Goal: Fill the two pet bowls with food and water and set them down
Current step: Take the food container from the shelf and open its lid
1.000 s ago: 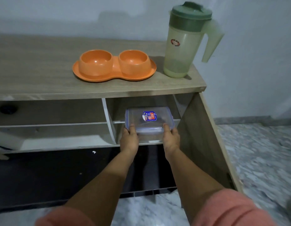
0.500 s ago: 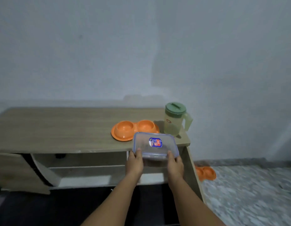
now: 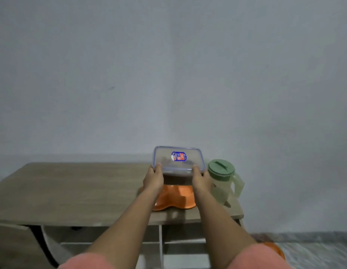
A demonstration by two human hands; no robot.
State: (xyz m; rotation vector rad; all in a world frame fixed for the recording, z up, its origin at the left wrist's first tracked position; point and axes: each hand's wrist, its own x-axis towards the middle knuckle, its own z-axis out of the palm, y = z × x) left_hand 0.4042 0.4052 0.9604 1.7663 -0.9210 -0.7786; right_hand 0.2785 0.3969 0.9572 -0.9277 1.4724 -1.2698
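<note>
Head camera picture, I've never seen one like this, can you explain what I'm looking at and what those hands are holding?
The camera sits on a person's head and looks forward and down, so the two bare arms are theirs. The left hand and right hand grip a clear lidded container with something dark inside, held above an orange double pet bowl. The bowl stands on a wooden table, with a green-lidded pitcher to its right.

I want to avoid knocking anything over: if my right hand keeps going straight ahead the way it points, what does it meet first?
Probably the wall. The right hand grips the clear container above the orange bowls; the green pitcher stands just to its right, though depth is unclear.
</note>
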